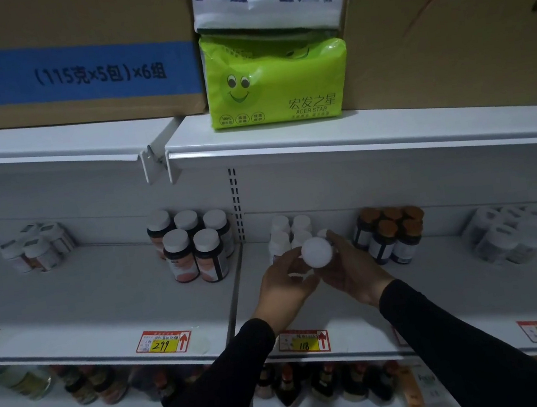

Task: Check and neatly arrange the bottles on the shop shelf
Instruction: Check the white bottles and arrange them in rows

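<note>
head view: worn at head height | faces shop shelf [102, 291] head-on, slightly downward | close, arm's reach

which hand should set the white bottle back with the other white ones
Right, probably. The right hand already wraps the white bottle, nearest the white bottle group; the left hand only steadies it.

Both arms in long black sleeves reach forward and up, and the two hands meet in the middle. The left hand [282, 286] has its fingers curled, and the thumb points up to the right. The right hand [353, 269] is tipped inward with its fingers bent toward the left hand.
</note>
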Available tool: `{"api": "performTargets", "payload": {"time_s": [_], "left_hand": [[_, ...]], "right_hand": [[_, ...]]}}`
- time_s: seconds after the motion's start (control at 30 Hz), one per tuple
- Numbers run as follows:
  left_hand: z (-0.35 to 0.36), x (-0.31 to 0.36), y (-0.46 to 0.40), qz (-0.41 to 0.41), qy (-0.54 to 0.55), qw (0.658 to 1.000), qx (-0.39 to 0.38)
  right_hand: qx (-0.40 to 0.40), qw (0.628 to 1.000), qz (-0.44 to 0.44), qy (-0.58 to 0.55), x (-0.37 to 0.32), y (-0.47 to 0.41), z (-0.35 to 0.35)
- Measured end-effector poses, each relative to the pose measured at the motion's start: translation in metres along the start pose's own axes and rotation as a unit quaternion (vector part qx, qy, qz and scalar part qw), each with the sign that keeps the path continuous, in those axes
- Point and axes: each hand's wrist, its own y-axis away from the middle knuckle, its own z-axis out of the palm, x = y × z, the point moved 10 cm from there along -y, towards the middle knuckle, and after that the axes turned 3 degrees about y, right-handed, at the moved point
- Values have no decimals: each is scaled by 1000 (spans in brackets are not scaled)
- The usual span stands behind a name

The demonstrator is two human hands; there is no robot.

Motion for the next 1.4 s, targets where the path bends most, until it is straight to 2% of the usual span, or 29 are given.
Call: {"api": "performTargets", "payload": {"time_s": [0.2, 0.4, 0.57, 0.7, 0.87, 1.07, 1.2, 1.3, 1.4], "left_hand": [[1, -2, 2, -4, -13, 1000, -13], [-2, -15, 7, -31, -30, 999, -17], [-7, -18, 6, -34, -55, 998, 0], [-10, -19, 7, -39, -63, 997, -1], [-12, -23, 7, -40, -70, 997, 0], [-8, -28, 11, -46, -121, 991, -22], [-5, -43, 10, -32, -294, 953, -66], [-10, -54, 9, 12, -427, 903, -40], [-9, -72, 8, 20, -488, 872, -22]], "right_hand": [[11, 999, -20, 39, -3, 2, -3], [-35, 983, -139, 117, -26, 9, 11], [-61, 954, -196, 218, -32, 6, 21], [-79, 934, -211, 278, -29, 10, 28], [-88, 926, -213, 299, -26, 11, 30], [-50, 918, -237, 315, -25, 10, 25], [-4, 919, -247, 307, -27, 5, 9], [21, 916, -265, 301, -37, 2, -4], [53, 904, -297, 304, -56, -2, -16]]}}
